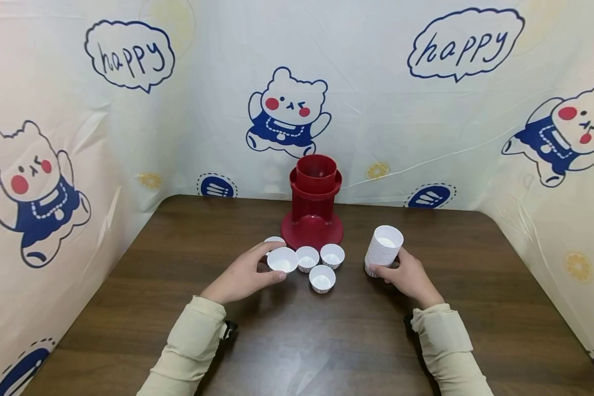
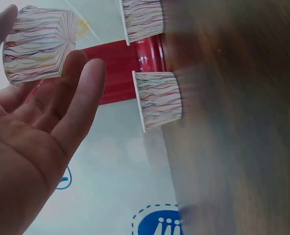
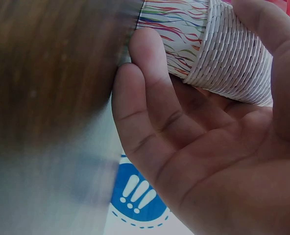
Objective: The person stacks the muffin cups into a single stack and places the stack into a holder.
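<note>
My left hand (image 1: 245, 275) pinches a white paper baking cup (image 1: 282, 260) between thumb and fingers, its mouth facing up. In the left wrist view this cup (image 2: 39, 46) shows wavy coloured lines on its side and is held off the table. My right hand (image 1: 408, 278) grips a tall stack of nested baking cups (image 1: 383, 250) near its lower part. The right wrist view shows the stack's (image 3: 233, 54) many rims and the patterned lowest cup; whether it touches the table I cannot tell. Single cups (image 1: 322, 279) stand upright between the hands, one partly hidden behind the left hand.
A red plastic stand (image 1: 313, 206) with a round base and an open cylinder on top stands behind the single cups. The brown wooden table (image 1: 297, 346) meets a printed cloth backdrop (image 1: 366, 126) at its back and sides.
</note>
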The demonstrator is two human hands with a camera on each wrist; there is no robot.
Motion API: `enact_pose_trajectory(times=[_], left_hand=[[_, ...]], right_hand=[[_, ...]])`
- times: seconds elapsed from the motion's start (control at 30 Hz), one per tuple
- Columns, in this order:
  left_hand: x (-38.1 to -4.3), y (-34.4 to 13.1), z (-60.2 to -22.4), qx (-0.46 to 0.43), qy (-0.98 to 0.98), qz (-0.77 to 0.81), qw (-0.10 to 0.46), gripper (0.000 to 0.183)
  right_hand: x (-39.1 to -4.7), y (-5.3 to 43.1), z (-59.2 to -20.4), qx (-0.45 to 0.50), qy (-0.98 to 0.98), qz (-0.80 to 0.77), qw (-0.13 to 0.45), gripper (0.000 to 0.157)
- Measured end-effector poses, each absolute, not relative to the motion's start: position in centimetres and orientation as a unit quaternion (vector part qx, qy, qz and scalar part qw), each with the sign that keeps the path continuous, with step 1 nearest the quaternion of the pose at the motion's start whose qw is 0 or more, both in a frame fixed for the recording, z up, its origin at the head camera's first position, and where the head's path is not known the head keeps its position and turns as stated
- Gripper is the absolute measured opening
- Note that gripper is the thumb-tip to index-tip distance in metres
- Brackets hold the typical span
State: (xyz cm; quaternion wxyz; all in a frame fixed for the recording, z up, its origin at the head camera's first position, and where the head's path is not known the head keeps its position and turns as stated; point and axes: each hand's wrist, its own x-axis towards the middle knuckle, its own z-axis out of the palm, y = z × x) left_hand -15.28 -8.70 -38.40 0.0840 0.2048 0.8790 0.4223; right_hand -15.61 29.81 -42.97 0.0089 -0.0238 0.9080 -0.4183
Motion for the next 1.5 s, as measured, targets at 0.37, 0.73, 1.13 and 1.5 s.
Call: enact_pose_trajectory(times=[0.37, 0.73, 1.13, 1.5], left_hand=[[-15.5, -7.3, -37.7, 0.201, 0.844, 0.491, 0.081, 0.068], [-16.1, -5.6, -37.4, 0.218, 0.809, 0.542, 0.064, 0.058], [-16.8, -3.4, -36.7, 0.219, 0.813, 0.535, 0.066, 0.058], [-17.6, -1.0, -36.7, 0.248, 0.771, 0.583, 0.06, 0.055]], right_hand=[[-15.4, 29.9, -42.9, -0.022, 0.906, -0.422, 0.013, 0.063], [-15.6, 29.8, -42.9, -0.023, 0.904, -0.426, 0.016, 0.063], [-15.6, 30.0, -42.9, -0.023, 0.902, -0.431, 0.014, 0.064], [-15.6, 30.0, -42.9, -0.025, 0.903, -0.428, 0.014, 0.063]])
